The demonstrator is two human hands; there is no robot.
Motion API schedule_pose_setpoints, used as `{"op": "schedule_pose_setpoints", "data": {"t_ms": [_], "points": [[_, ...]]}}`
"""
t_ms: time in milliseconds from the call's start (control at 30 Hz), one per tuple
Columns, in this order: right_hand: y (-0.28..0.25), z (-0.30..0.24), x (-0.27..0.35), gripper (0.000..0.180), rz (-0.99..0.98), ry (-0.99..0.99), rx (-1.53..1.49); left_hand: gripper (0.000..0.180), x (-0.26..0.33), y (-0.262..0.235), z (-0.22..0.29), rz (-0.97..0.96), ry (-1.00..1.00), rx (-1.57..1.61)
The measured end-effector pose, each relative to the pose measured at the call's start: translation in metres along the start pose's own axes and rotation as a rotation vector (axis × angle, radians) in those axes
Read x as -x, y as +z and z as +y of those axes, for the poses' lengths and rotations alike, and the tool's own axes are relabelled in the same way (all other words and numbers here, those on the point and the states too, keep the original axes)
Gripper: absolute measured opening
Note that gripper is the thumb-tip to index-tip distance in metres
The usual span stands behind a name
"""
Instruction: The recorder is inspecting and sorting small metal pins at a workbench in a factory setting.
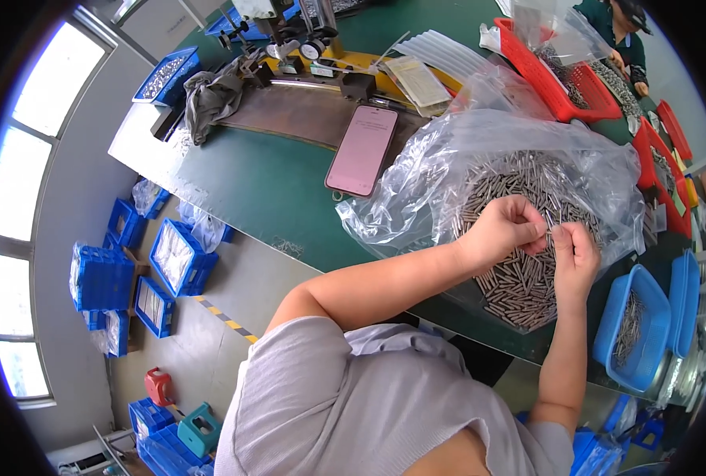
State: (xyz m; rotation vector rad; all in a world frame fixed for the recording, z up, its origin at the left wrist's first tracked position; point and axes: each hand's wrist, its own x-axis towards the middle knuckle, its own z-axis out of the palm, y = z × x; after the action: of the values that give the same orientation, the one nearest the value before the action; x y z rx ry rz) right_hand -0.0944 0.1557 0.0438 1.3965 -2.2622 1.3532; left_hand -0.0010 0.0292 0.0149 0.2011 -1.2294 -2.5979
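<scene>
Fingertips Meet Over the Metal Pin Pile (pixel 521 300)!

It's close work here: left hand (pixel 511 228) and right hand (pixel 577 260) come together right above the pile, fingertips pinched, the bit between them too small to make out! A clear plastic bag (pixel 418 170) spreads crinkled around the pile's far side. Back and left of the pile, a phone (pixel 362 151) shows a pinkish screen; farther that way, a dial gauge (pixel 312 51). Right of the pile, a blue basket (pixel 656 337) holds loose metal pieces. Well beyond the pile, a red basket (pixel 553 97), and past that, another person (pixel 637 51)!
</scene>
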Motion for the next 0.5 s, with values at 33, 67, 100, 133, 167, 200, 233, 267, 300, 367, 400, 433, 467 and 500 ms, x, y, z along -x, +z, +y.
{"op": "schedule_pose_setpoints", "data": {"t_ms": [33,67,100,133,167,200,233,267,300,367,400,433,467,500], "points": [[-0.002,0.007,0.001,0.016,0.001,0.079,-0.038,0.010,-0.005,0.002,-0.001,-0.022,-0.021,0.071],[-0.003,0.011,0.002,0.016,-0.002,0.163,-0.079,0.010,-0.005,0.003,-0.002,-0.038,-0.048,0.145],[0.000,0.011,0.001,0.017,0.015,0.239,-0.105,0.010,-0.005,0.001,-0.002,-0.043,-0.072,0.236],[0.001,0.015,0.001,0.019,0.015,0.268,-0.165,0.011,-0.006,0.001,0.000,-0.030,-0.095,0.233],[0.006,0.009,-0.002,0.019,0.036,0.242,-0.204,0.011,-0.005,-0.003,0.003,-0.044,-0.087,0.205],[0.006,0.005,-0.005,0.020,-0.006,0.269,-0.200,0.011,-0.005,-0.006,0.002,-0.048,-0.081,0.201],[0.006,0.011,-0.004,0.021,-0.023,0.296,-0.216,0.010,-0.006,-0.006,0.002,-0.069,-0.070,0.185],[0.009,0.012,-0.005,0.022,-0.030,0.317,-0.293,0.009,-0.006,-0.005,0.004,-0.089,-0.061,0.195],[0.008,0.012,-0.004,0.024,-0.032,0.343,-0.344,0.008,-0.006,-0.003,0.004,-0.107,-0.050,0.205],[0.009,0.009,-0.004,0.027,-0.049,0.368,-0.405,0.007,-0.007,-0.006,0.001,-0.126,-0.054,0.200],[0.008,0.009,-0.004,0.028,-0.054,0.385,-0.439,0.007,-0.008,-0.005,0.000,-0.129,-0.053,0.197],[0.009,0.012,-0.002,0.028,-0.057,0.367,-0.406,0.007,-0.007,-0.003,0.000,-0.121,-0.047,0.186],[0.009,0.012,0.001,0.028,-0.059,0.367,-0.381,0.007,-0.007,-0.002,-0.001,-0.129,-0.052,0.187],[0.010,0.010,0.002,0.028,-0.061,0.366,-0.357,0.006,-0.007,-0.001,-0.002,-0.113,-0.013,0.136]]}}
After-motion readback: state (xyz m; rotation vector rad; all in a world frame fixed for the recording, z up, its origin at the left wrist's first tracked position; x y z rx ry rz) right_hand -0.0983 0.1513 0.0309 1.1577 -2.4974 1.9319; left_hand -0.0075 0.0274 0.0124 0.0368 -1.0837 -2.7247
